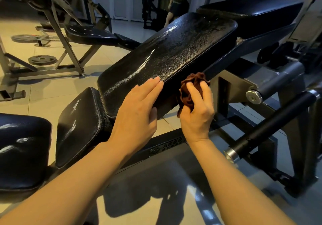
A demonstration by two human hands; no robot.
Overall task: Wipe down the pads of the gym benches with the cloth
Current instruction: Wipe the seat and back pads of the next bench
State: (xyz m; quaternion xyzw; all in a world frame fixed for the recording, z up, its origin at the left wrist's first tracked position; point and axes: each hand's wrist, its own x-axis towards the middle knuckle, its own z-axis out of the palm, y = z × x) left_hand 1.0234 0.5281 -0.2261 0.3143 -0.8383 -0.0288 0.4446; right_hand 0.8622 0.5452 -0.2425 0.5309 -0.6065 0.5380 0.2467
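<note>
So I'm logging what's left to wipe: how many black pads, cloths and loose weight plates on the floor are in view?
Black pads: 6, namely the long back pad, the seat pad, one at the near left, one at the far right, and two on the far bench.
Cloths: 1, brown, held in the right hand.
Weight plates on the floor: 2.
Total: 9

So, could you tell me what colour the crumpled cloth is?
Dark reddish-brown crumpled cloth, gripped in the right hand; head view.
</note>
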